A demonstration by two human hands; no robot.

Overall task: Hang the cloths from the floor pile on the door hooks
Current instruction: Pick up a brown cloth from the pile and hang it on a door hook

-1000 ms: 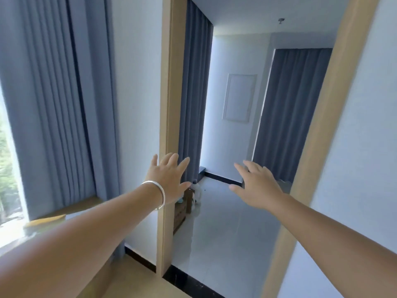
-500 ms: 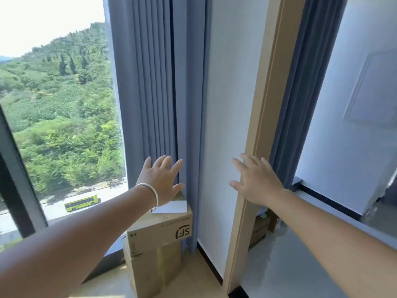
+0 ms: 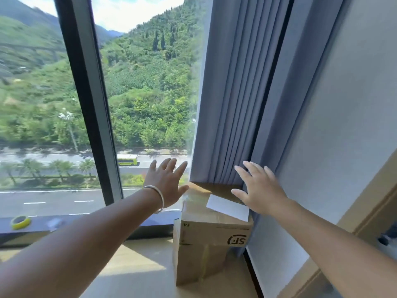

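Since the earlier frames the view has been swung away from the doorway toward the window (image 3: 139,104), so that the door frame (image 3: 365,214) is now left only at the 4 o'clock edge of the picture. Both arms are held out in front, much as they were. The left hand (image 3: 166,183), with a bracelet (image 3: 158,195) on its wrist, is seen near the centre; the right hand (image 3: 261,189) is seen at about 3 o'clock from it. Both hands are spread flat with fingers apart, and nothing is held in either.

Beneath and between the hands a stack of cardboard boxes (image 3: 212,233) is seen, with a white slip of paper (image 3: 227,207) lying on top. The boxes stand against the grey curtain (image 3: 247,93), which hangs at 1 o'clock. A roll of yellow tape (image 3: 20,222) rests on the window sill at 8 o'clock.

No pile of cloths and no door hooks can be seen in this picture; their places cannot be told from it. The step in hand is judged to be a search for the floor pile, with nothing yet picked up. For the next move, the view would need to be lowered to the floor until the pile is found, and a cloth then taken up.
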